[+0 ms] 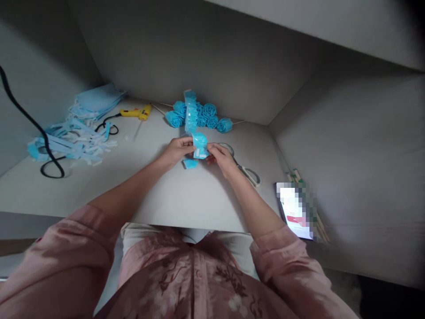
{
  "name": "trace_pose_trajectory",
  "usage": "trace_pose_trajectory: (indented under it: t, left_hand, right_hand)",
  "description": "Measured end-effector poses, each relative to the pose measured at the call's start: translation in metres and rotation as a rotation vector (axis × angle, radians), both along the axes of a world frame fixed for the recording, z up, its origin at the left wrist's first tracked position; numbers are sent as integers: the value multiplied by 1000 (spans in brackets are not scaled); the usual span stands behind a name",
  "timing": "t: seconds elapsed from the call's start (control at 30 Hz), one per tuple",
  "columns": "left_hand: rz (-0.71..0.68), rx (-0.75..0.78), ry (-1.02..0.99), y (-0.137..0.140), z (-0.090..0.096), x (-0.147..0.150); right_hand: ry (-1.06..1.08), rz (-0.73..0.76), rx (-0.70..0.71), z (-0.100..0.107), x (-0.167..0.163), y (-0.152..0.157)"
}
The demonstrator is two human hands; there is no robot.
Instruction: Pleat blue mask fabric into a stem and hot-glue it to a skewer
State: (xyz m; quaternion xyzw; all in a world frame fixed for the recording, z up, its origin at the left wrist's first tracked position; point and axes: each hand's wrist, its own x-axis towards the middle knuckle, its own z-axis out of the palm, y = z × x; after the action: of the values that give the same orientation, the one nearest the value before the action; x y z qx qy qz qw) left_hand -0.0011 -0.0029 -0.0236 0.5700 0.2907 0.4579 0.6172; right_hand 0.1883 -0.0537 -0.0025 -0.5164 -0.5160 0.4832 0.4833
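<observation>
Both my hands hold the near end of a long, shiny blue ruffled strip [191, 116] over the middle of the desk. My left hand [179, 149] pinches its left edge, and my right hand [219, 156] pinches the right edge. From there the strip runs away from me, across several blue handmade roses [206, 116] with thin sticks. A small blue scrap [190, 164] lies on the desk just below the held end. Beside my right hand rest scissors [249, 175] with pale handles, partly covered by that hand.
A yellow glue gun [135, 114] with a black cord lies back left. Left of it are a stack of light blue face masks [98, 101] and a heap of cut strips [78, 144]. A lit phone [294, 210] leans at the right, by several thin sticks [322, 228]. Walls enclose the desk.
</observation>
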Motion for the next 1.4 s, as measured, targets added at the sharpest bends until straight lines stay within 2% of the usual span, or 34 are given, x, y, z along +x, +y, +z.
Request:
trace_pose_trajectory:
  t: [0.17, 0.53, 0.73, 0.93, 1.2, 1.4]
  left_hand:
    - [-38, -10, 21, -1, -1, 1]
    - [-14, -10, -15, 0, -2, 0]
    - [16, -23, -24, -1, 1, 1]
    - [21, 9, -23, -2, 3, 1]
    - [32, 50, 7, 0, 2, 1]
    - [28, 76, -12, 1, 4, 0]
  right_hand:
    - [-93, 35, 69, -8, 2, 2]
    - [-194, -18, 150, -12, 2, 4]
    - [-197, -5, 132, -13, 1, 4]
    - [-110, 30, 82, -12, -2, 2]
    - [-170, 27, 110, -15, -2, 5]
    - [-93, 21, 83, -14, -2, 5]
